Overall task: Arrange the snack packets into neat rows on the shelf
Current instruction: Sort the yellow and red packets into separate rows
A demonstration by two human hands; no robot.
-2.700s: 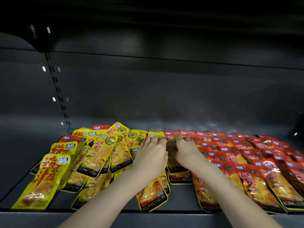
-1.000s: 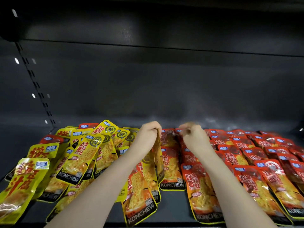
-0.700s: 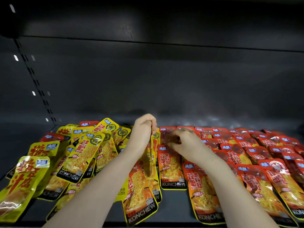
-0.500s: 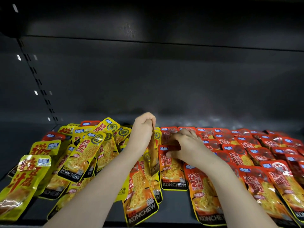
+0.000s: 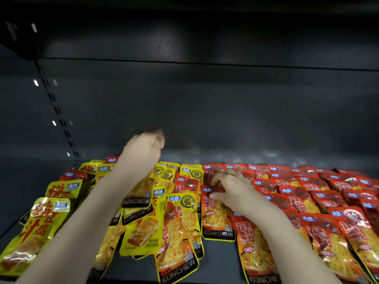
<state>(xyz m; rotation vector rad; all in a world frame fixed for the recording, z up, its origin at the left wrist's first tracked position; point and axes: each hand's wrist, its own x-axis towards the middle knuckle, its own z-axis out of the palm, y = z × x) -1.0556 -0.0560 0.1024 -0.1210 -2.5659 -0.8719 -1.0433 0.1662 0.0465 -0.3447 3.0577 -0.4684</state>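
the snack packets lie across the floor of a dark shelf, yellow ones to the left and red ones to the right, and the two colours meet about the middle, in front of us. one red packet at that meeting line lies flat with its black "konchew" band toward us. our right hand is on its top edge, thumb under and curled fingers over, pinching the upper rim. just left of it a lifted yellow packet hangs clear of the heap, its black band lowest. our left hand is raised above the pile with its fingers curled shut round the top of that packet. the hand is smeared by motion, so we cannot tell which fingers do the holding.

the yellow packets are a loose heap, overlapping at all angles, some tilted, and a few red ones poke out at the back left. the red packets lie in overlapping rows that run from the front edge to the rear, fairly even. behind everything stands the plain dark back wall, and at the left a slotted upright runs down to the shelf corner.
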